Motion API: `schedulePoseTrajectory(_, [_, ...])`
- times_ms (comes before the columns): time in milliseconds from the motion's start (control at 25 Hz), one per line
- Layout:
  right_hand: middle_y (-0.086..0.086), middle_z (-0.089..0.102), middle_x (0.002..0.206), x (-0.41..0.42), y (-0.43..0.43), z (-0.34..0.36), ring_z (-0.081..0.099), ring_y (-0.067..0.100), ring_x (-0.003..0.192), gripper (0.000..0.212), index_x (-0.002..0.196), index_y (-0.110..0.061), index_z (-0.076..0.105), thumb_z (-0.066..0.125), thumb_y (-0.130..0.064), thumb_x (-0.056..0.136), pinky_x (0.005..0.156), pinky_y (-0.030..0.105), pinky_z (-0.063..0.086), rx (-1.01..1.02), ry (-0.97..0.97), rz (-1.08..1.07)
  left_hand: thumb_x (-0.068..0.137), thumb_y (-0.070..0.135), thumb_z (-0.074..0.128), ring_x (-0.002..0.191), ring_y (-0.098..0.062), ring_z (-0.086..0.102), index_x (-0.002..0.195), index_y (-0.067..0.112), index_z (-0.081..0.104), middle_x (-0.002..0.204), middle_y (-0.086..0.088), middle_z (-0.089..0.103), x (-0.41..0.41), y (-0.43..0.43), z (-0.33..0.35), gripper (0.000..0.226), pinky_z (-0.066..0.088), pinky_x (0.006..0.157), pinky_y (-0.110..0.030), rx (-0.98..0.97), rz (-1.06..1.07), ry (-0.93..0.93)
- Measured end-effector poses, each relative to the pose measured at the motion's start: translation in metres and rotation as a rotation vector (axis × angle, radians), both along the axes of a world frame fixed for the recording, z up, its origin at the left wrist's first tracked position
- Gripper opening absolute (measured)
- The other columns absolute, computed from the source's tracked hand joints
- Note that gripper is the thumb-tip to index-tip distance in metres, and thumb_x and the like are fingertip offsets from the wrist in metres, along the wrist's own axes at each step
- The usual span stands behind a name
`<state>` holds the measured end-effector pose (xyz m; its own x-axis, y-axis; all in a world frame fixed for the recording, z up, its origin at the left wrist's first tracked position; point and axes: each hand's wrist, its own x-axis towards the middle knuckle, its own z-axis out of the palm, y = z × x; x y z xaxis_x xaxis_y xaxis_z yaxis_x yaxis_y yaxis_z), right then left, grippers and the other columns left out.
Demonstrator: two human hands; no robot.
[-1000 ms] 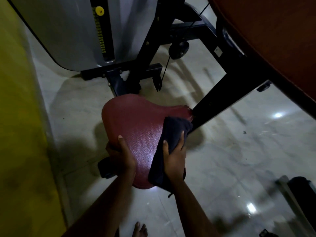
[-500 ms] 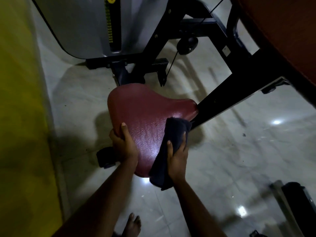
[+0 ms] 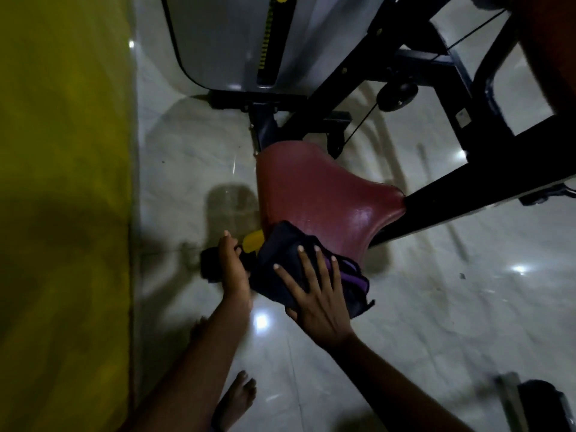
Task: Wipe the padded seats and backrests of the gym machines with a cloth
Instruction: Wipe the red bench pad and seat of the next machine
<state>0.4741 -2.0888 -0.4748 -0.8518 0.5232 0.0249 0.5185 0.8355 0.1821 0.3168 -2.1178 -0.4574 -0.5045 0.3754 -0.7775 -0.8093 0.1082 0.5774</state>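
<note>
Head view is showing the red padded seat (image 3: 321, 198) sitting low on its black frame (image 3: 467, 194), mid-picture. The dark cloth (image 3: 280, 260), purple showing in its folds, is now lying over the seat's near-left corner; half a second ago it was hanging at the right edge. The right hand (image 3: 314, 294) is pressing it down with fingers straight and spread, gripping nothing. The left hand (image 3: 232, 269) is no longer clasping the seat's top. It is resting beside the edge, against a black knob (image 3: 209, 263) and just by a yellow lever (image 3: 253, 241); whether its fingers are curling round anything I cannot tell. To my judgement, the wipe is crossing the seat's near end, and the backrest is still waiting. Counting: one seat, one cloth, two hands, one knob, one lever, one further brown pad (image 3: 554, 42) at upper right, one bare foot (image 3: 237, 397).
</note>
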Motion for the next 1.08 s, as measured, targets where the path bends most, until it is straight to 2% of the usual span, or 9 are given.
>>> schedulePoseTrajectory(80, [0.011,0.03,0.15,-0.013,0.019,0.011,0.019,0.036,0.139,0.074,0.134,-0.031,0.044,0.061,-0.051,0.065,0.111,0.055,0.01,-0.035,-0.053,0.232,0.101,0.041,0.028,0.121,-0.016,0.046,0.138,0.014,0.041,0.139,-0.006,0.047,-0.012,-0.009,-0.013,0.048,0.033,0.087,-0.026,-0.055,0.024,0.041])
schedulePoseTrajectory(200, [0.004,0.052,0.136,-0.043,0.051,0.024,0.032,0.03,0.136,0.053,0.109,-0.026,0.065,0.053,-0.054,0.066,0.113,0.053,0.012,-0.176,-0.12,0.524,0.099,0.043,0.031,0.126,-0.019,0.047,0.134,0.015,0.047,0.139,-0.006,0.05,-0.025,-0.011,-0.03,0.047,0.033,0.09,-0.029,-0.088,0.02,0.115])
schedulePoseTrajectory(360, [0.002,0.063,0.113,-0.088,0.095,0.029,0.05,0.027,0.121,0.058,0.099,-0.022,0.071,0.041,-0.06,0.068,0.111,0.047,0.015,-0.256,-0.137,0.669,0.1,0.043,0.027,0.127,-0.021,0.047,0.137,0.016,0.045,0.139,-0.005,0.05,-0.04,-0.004,-0.039,0.049,0.033,0.092,-0.03,-0.08,-0.02,0.135])
schedulePoseTrajectory(600, [0.007,0.063,0.111,-0.163,0.165,0.032,0.053,0.03,0.114,0.063,0.102,-0.019,0.07,0.039,-0.063,0.068,0.105,0.043,0.026,-0.3,-0.135,0.494,0.098,0.044,0.036,0.118,-0.022,0.052,0.13,0.016,0.054,0.135,-0.007,0.053,-0.051,0.017,-0.049,0.047,0.035,0.089,-0.032,-0.148,-0.001,0.159])
schedulePoseTrajectory(680, [0.009,0.063,0.112,-0.176,0.174,0.036,0.052,0.032,0.114,0.066,0.103,-0.018,0.07,0.036,-0.062,0.068,0.102,0.038,0.023,-0.312,-0.135,0.398,0.099,0.037,0.037,0.116,-0.023,0.052,0.132,0.013,0.051,0.133,-0.009,0.053,-0.043,0.031,-0.038,0.043,0.038,0.093,-0.035,-0.141,0.008,0.169])
schedulePoseTrajectory(800, [0.004,0.063,0.113,-0.168,0.169,0.027,0.05,0.03,0.118,0.061,0.102,-0.021,0.069,0.038,-0.062,0.071,0.107,0.042,0.023,-0.304,-0.105,0.431,0.099,0.042,0.034,0.101,-0.021,0.058,0.122,0.017,0.055,0.123,-0.008,0.058,-0.02,0.052,-0.021,0.04,0.045,0.088,-0.037,-0.043,-0.049,0.096])
schedulePoseTrajectory(880, [0.001,0.061,0.118,-0.163,0.174,0.024,0.048,0.027,0.122,0.056,0.105,-0.025,0.068,0.04,-0.063,0.074,0.109,0.046,0.026,-0.331,-0.097,0.477,0.095,0.052,0.035,0.101,-0.017,0.059,0.111,0.025,0.059,0.13,-0.008,0.057,-0.016,0.07,-0.018,0.039,0.042,0.09,-0.033,0.042,-0.051,0.005])
schedulePoseTrajectory(1000, [0.002,0.06,0.121,-0.173,0.196,0.027,0.049,0.028,0.119,0.059,0.109,-0.026,0.066,0.033,-0.064,0.077,0.103,0.044,0.031,-0.374,-0.041,0.383,0.076,0.079,0.031,0.117,-0.027,0.055,0.126,0.02,0.056,0.131,-0.008,0.057,-0.024,0.096,-0.02,0.081,0.04,0.098,-0.034,-0.076,-0.194,0.137])
schedulePoseTrajectory(1080, [0.003,0.057,0.125,-0.178,0.205,0.029,0.047,0.027,0.12,0.063,0.115,-0.028,0.063,0.028,-0.065,0.077,0.099,0.042,0.031,-0.373,-0.011,0.31,0.078,0.08,0.028,0.114,-0.03,0.056,0.126,0.016,0.054,0.126,-0.01,0.059,-0.023,0.109,-0.016,0.084,0.043,0.093,-0.035,-0.177,-0.235,0.283])
